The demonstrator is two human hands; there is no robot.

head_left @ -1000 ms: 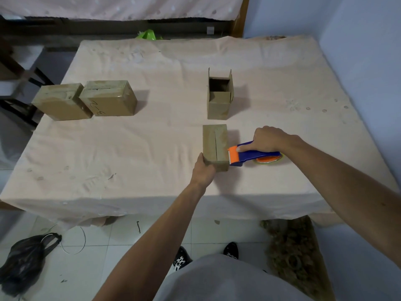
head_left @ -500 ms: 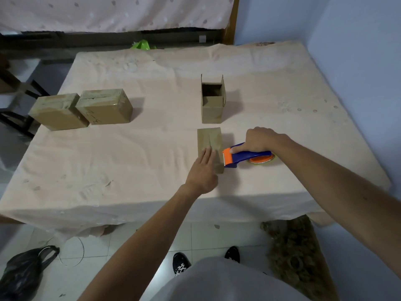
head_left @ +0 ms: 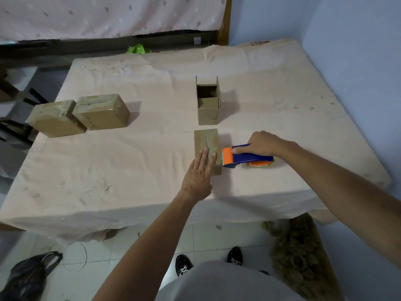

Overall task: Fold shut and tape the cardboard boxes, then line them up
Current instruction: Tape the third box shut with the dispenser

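Your left hand (head_left: 198, 172) lies flat, fingers straight, on the box (head_left: 206, 139) near the table's (head_left: 130, 170) front edge; press firmly while your right hand (head_left: 263, 143), curled round the tape dispenser (head_left: 249, 157), draws tape straight over the top

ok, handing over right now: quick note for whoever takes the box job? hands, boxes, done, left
Left hand: flat, fingers straight, pressing on top of the near box.
Right hand: grips the tape dispenser, whose orange end is at the near box's right edge.
Done: outer taped box and inner taped box stand side by side at the left of the table.
Left: the near box is folded shut with its centre seam showing; I cannot tell if it is taped. The open box behind it has its flaps up and needs folding and taping. Then line both up with the pair.
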